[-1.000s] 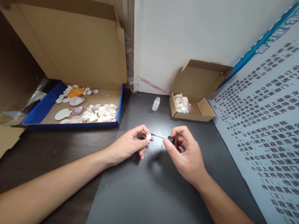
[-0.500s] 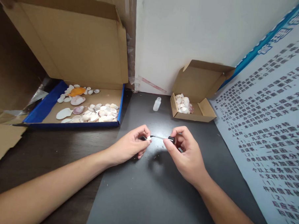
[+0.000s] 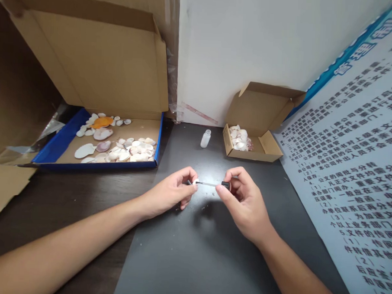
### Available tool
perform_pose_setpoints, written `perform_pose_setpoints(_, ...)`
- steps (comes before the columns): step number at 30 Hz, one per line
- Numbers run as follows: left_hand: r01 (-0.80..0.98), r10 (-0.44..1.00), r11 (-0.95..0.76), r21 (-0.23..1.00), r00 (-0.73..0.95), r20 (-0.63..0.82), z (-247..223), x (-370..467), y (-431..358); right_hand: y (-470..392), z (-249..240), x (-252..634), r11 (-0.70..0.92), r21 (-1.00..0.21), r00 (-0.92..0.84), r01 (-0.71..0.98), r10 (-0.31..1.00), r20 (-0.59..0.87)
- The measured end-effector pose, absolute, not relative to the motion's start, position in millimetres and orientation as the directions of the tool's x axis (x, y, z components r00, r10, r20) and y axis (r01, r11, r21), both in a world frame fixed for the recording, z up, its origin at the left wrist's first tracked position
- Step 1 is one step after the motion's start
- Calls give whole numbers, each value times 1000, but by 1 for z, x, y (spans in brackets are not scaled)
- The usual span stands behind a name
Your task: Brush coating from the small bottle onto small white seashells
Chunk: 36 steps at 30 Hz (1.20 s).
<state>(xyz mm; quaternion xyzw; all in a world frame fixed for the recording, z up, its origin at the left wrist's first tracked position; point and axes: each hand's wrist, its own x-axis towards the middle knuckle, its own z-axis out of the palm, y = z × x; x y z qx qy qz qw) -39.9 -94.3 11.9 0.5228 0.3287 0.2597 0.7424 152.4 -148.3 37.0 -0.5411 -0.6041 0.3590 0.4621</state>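
Between the thumb and fingers of my left hand is a small white shell, mostly covered by the fingertips. My right hand is closed on the black cap of a thin brush. The brush lies level between the hands, and its dark tip meets the shell. Both hands are just above the dark grey mat. Behind them stands a small open bottle, whitish and upright.
At the left, a blue-edged cardboard box holds white shells, purplish ones and an orange one. A smaller open box with shells stands at the back right. A printed sheet covers the right side. Small crumbs dot the mat.
The brush's cap has moved slightly right and down with my right hand, and the brush looks more level. The shell is still in my left hand.
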Motion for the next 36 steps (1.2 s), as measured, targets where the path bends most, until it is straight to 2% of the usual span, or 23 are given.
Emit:
perform_pose_setpoints(3,-104,715,400,911,657,-239,16,-39,-93,-149,36,152,164,-912,59,375,978,201)
perform_pose_setpoints(8,-148,697,482,864,662,-276,23,-39,-92,-149,34,151,177,-949,49,262,979,196)
perform_pose_setpoints(12,-156,688,504,849,667,-286,25,-41,-92,-149,34,149,169,-916,68,363,976,207)
perform_pose_setpoints(17,-197,682,537,821,673,-285,24,-41,-92,-148,35,149,142,-964,33,224,988,153)
perform_pose_setpoints(21,-169,683,541,824,659,-314,24,-40,-92,-148,35,149,114,-938,43,326,990,136)
perform_pose_setpoints(26,-158,680,547,822,657,-326,24,-40,-93,-146,33,151,81,-982,-18,168,997,79)
perform_pose_setpoints(30,-181,699,525,832,649,-300,23,-40,-93,-144,32,152,119,-938,49,327,989,143)
perform_pose_setpoints(34,-178,692,515,839,663,-284,22,-40,-93,-144,32,153,113,-955,61,275,989,135)
perform_pose_setpoints(36,-168,693,505,847,663,-282,21,-41,-94,-143,31,153,118,-944,67,307,987,146)
